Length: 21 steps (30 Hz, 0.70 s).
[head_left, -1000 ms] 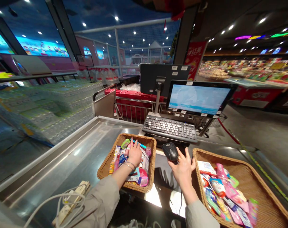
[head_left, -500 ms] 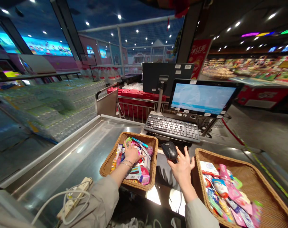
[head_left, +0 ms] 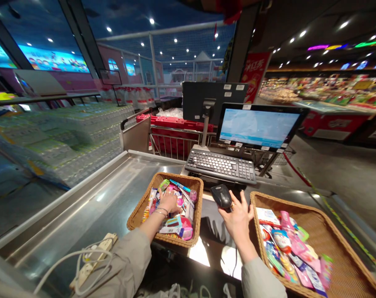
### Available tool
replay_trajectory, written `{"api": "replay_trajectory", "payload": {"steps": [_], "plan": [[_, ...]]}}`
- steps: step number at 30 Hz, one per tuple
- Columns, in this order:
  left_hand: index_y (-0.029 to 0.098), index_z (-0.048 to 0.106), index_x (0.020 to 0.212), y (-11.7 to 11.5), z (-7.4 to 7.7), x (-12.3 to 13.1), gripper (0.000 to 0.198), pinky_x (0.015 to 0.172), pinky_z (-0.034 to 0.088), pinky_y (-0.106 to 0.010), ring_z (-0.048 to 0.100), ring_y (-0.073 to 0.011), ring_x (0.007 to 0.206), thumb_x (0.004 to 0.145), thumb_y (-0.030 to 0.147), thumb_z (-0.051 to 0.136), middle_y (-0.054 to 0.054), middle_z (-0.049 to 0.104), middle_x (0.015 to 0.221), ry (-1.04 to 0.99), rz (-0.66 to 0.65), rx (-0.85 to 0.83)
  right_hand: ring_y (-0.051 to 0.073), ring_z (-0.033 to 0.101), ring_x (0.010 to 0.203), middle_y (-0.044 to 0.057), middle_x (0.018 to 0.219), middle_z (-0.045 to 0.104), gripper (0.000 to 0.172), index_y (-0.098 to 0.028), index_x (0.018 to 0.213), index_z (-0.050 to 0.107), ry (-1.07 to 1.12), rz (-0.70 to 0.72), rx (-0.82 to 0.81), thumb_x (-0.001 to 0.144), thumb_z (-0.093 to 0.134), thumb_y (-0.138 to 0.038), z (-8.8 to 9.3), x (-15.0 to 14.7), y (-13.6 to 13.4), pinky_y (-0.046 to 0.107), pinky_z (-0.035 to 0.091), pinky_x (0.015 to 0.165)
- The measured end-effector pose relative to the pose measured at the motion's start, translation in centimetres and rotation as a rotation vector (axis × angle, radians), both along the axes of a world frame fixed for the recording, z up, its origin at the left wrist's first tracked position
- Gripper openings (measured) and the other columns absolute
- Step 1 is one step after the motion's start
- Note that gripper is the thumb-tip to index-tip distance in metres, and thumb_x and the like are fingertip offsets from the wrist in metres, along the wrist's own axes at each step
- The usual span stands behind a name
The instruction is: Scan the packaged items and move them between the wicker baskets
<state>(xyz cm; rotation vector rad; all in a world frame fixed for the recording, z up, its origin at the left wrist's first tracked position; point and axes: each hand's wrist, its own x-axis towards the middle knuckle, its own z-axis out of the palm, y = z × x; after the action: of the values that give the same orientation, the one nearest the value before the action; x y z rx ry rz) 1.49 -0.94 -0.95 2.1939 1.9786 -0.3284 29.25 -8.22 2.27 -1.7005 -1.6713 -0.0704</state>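
My left hand (head_left: 169,203) reaches into the smaller wicker basket (head_left: 132,218), its fingers apart among small packaged goods (head_left: 175,223). The fingertips are partly hidden there, and I cannot make out any single item gripped. A pink round piece (head_left: 179,202) lies by those fingers. In my right hand (head_left: 238,219) is a black handheld barcode scanner (head_left: 221,196), held between thumb and fingers, its head tilted toward the smaller basket. Right beside that hand stands a larger wicker basket (head_left: 339,236) with colourful packaged items (head_left: 295,244) heaped on its left side.
A keyboard (head_left: 220,164) and a lit screen (head_left: 257,127) stand behind the baskets on the metal counter (head_left: 113,186). A power strip (head_left: 93,260) with white cables lies at the left front. Beyond are a red-edged trolley (head_left: 172,123) and stacked bottle packs (head_left: 57,136).
My left hand's fingers have sunk a little deeper among the goods, baring the pink round piece. The view has shifted slightly to the right. My right hand keeps its hold on the scanner.
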Motion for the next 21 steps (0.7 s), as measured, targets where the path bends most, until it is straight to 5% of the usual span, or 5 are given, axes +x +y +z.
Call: {"api": "replay_trajectory", "payload": {"steps": [4, 11, 16, 21], "plan": [[0.022, 0.070, 0.111, 0.3, -0.5, 0.5, 0.064, 0.108, -0.011, -0.072, 0.024, -0.0447, 0.143, 0.070, 0.070, 0.058, -0.016, 0.050, 0.145, 0.024, -0.026, 0.045, 0.034, 0.029, 0.141, 0.008, 0.129, 0.064, 0.030, -0.022, 0.094, 0.071, -0.002, 0.006, -0.006, 0.082, 0.049, -0.038, -0.2, 0.0, 0.2, 0.065, 0.013, 0.108], [0.026, 0.071, 0.110, 1.1, -0.4, 2.7, 0.070, 0.108, -0.019, -0.070, 0.019, -0.0473, 0.144, 0.050, 0.060, 0.081, -0.015, 0.054, 0.141, 0.110, -0.154, 0.120, 0.033, 0.030, 0.141, 0.008, 0.129, 0.064, 0.029, -0.023, 0.094, 0.072, -0.031, 0.004, -0.002, 0.082, 0.050, -0.038, -0.5, 0.1, 0.3, 0.065, 0.016, 0.107], [0.026, 0.071, 0.103, 1.1, 0.0, 3.0, 0.055, 0.109, -0.019, -0.069, 0.040, -0.0448, 0.133, 0.054, 0.047, 0.084, -0.014, 0.066, 0.123, 0.108, -0.173, 0.118, 0.034, 0.031, 0.139, 0.009, 0.128, 0.064, 0.031, -0.022, 0.092, 0.072, -0.025, -0.007, 0.001, 0.081, 0.048, -0.039, -0.1, 0.4, -0.1, 0.063, 0.016, 0.107], [0.026, 0.068, 0.105, 0.7, 0.5, 1.9, 0.048, 0.111, -0.013, -0.067, 0.061, -0.0354, 0.107, 0.069, 0.056, 0.072, -0.011, 0.073, 0.104, -0.020, -0.091, 0.192, 0.034, 0.029, 0.140, 0.009, 0.129, 0.063, 0.033, -0.022, 0.092, 0.072, 0.001, -0.010, -0.014, 0.083, 0.047, -0.040, 0.0, 0.4, -0.4, 0.063, 0.015, 0.107]]}}
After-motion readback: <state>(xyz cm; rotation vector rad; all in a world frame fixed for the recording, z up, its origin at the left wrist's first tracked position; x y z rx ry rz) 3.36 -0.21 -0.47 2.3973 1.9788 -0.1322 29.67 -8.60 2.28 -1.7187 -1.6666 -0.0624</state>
